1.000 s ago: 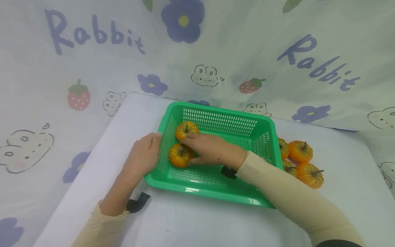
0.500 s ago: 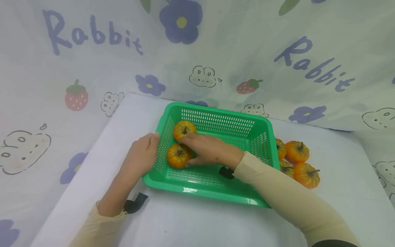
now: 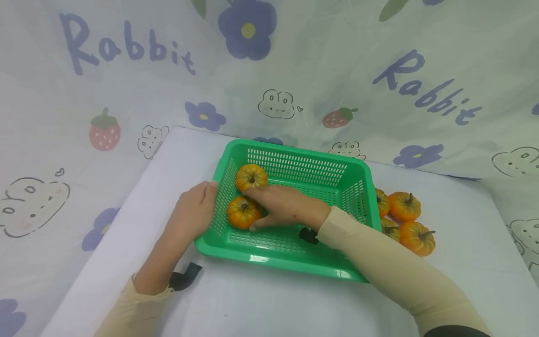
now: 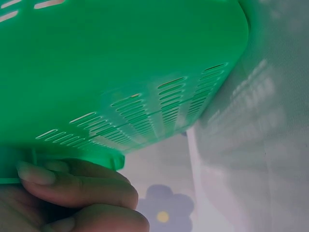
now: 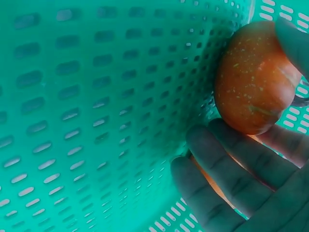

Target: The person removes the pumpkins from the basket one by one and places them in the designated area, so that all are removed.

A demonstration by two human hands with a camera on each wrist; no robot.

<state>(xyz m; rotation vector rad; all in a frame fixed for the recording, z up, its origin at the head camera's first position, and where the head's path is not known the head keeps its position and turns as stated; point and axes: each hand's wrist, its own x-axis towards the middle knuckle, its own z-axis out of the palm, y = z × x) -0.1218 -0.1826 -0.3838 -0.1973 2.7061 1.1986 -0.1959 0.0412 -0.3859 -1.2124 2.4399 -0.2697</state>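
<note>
A squat, ribbed near pumpkin (image 3: 241, 214), orange with pale flecks on smooth skin, sat inside the basket by its left wall, toward the front-left corner. The right hand (image 3: 280, 203) held it, thumb on one side, fingers curved along the other. Just behind, toward the back-left corner, stood a rounder far pumpkin (image 3: 251, 176) with a dark stem. The left hand (image 3: 193, 209) gripped the left rim of the green plastic basket (image 3: 294, 267), slot-walled and round-cornered. Beyond its right edge, four more pumpkins (image 3: 418, 238) clustered on the white worktop (image 3: 252, 309).
</note>
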